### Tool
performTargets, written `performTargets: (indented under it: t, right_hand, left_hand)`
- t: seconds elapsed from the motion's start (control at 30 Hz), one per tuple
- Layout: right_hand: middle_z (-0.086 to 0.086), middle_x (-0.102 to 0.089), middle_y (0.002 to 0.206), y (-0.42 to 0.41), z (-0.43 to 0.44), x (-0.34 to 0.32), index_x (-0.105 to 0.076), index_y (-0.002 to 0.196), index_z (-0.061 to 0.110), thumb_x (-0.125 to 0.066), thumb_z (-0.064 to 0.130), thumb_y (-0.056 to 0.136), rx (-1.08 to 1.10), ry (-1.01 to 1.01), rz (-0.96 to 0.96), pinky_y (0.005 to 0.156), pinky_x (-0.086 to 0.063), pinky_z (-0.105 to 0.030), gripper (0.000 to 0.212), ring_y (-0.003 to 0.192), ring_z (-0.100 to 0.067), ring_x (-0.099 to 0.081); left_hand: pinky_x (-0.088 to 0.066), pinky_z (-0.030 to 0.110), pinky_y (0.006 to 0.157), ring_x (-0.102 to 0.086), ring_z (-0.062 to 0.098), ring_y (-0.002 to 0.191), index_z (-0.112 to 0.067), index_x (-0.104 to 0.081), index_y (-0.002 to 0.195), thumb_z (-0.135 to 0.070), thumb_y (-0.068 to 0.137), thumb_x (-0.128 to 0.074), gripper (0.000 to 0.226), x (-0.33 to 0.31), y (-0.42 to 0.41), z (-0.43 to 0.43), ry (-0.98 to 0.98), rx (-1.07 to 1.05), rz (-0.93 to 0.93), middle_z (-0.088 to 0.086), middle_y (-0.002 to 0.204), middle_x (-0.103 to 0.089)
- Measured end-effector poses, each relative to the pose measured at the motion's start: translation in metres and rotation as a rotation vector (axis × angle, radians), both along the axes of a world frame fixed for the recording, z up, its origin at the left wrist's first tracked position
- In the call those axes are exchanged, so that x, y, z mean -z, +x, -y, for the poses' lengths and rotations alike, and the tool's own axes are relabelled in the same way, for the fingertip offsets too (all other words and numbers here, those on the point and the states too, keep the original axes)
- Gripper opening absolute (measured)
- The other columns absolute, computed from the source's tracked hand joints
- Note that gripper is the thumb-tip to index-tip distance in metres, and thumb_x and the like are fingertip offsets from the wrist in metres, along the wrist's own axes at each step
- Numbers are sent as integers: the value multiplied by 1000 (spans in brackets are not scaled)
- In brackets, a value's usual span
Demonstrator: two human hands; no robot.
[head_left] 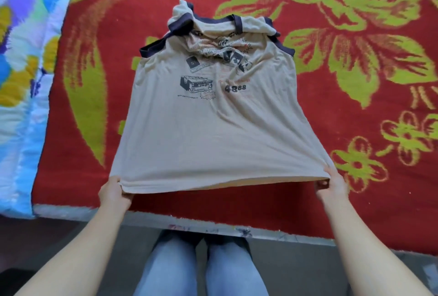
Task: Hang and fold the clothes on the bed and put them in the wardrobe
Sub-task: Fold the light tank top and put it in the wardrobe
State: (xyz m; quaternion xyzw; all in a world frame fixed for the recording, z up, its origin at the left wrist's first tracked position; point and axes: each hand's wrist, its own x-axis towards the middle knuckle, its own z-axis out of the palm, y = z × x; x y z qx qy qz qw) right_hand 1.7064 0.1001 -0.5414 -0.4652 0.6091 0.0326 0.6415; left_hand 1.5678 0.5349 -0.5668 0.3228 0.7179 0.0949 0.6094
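On the bed, over a red blanket with yellow-green flower pattern (308,82): one beige sleeveless cotton top with dark navy trim and black printed graphics (208,129), hem nearest the person and stretched taut, neck end crumpled and folded over at the far side. Left hand (113,192) pinches the hem's left corner; right hand (333,186) pinches the right corner, fingers curled round the fabric. At left, a blue, white and yellow floral quilt (26,70); below, legs in light blue jeans (201,269).

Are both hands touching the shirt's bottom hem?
Touching. The head view shows the left hand pinching the beige shirt at its hem's left corner, the right hand pinching the right corner, fabric stretched between.
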Motion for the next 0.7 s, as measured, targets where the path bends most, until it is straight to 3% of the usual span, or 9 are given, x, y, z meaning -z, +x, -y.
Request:
performTargets:
  t: [0.03, 0.1, 0.2, 0.27, 0.33, 0.43, 0.5, 0.57, 0.7]
  right_hand:
    - [-3, -61, 61, -10, 1, 3, -57, 83, 8, -57, -4, 84, -38, -47, -39, 41, -47, -18, 12, 41, -9, -56]
    - [-7, -53, 58, -29, 4, 12, -56, 78, 5, -61, -4, 83, -188, -184, -133, 33, -38, -13, 12, 35, -7, -49]
    - [-10, -46, 63, -61, 8, 27, -61, 99, -10, -60, -2, 82, -520, -402, -285, 31, -30, -13, 19, 34, -10, -44]
    - [-13, -55, 77, -81, 14, 34, -64, 104, -8, -60, 1, 79, -729, -497, -439, 52, -42, -23, 27, 61, -24, -53]
    - [-19, -61, 92, -96, 17, 37, -64, 107, -7, -60, 4, 78, -926, -524, -630, 74, -45, -33, 31, 85, -33, -57]
    - [-25, -59, 118, -109, 16, 39, -55, 119, -8, -60, 7, 81, -1118, -502, -802, 93, -45, -40, 42, 110, -41, -55]
    - [-25, -54, 125, -112, 12, 35, -49, 124, -7, -58, 7, 82, -1264, -479, -884, 99, -42, -43, 45, 116, -41, -51]
    - [-21, -51, 129, -112, 5, 31, -48, 126, 1, -53, 9, 85, -1435, -506, -989, 102, -39, -46, 42, 120, -39, -46]
    - [-14, -43, 134, -92, -15, 25, -45, 128, 9, -54, 20, 88, -1545, -815, -862, 98, -36, -43, 42, 123, -32, -38]
  left_hand:
    - [-53, 27, 46, -63, 13, 50, -8, -52, 80, 4, 87, -41, 18, -2, -5, 0, 16, 39, -30, 3, 60, -65]
    - [-53, 30, 48, -63, 18, 53, 0, -55, 94, 8, 86, -36, 22, -2, -14, 3, 60, 63, -53, 11, 69, -64]
    - [-49, 44, 84, -56, 26, 91, 8, -53, 108, 11, 85, -33, 31, 8, -34, 4, 111, 70, -168, 16, 102, -53]
    - [-45, 44, 90, -52, 24, 98, 10, -53, 112, 10, 86, -34, 32, 13, -49, 6, 136, 87, -277, 12, 106, -49]
    - [-48, 35, 77, -54, 24, 99, 13, -54, 111, 9, 85, -36, 32, 16, -68, 6, 158, 105, -335, 12, 103, -49]
    - [-46, 19, 45, -52, 26, 92, 6, -52, 77, 13, 82, -34, 20, 22, -90, 2, 155, 133, -330, 16, 99, -50]
    - [-53, 32, 67, -55, 29, 100, 13, -55, 99, 16, 82, -35, 26, 25, -99, -3, 156, 126, -374, 22, 107, -54]
    - [-45, 45, 92, -54, 35, 113, 13, -47, 122, 17, 84, -38, 40, 24, -105, -4, 172, 144, -463, 27, 125, -52]
    - [-34, 41, 102, -43, 38, 121, 5, -43, 127, 6, 86, -51, 42, 20, -91, 3, 285, 492, -580, 34, 131, -40]
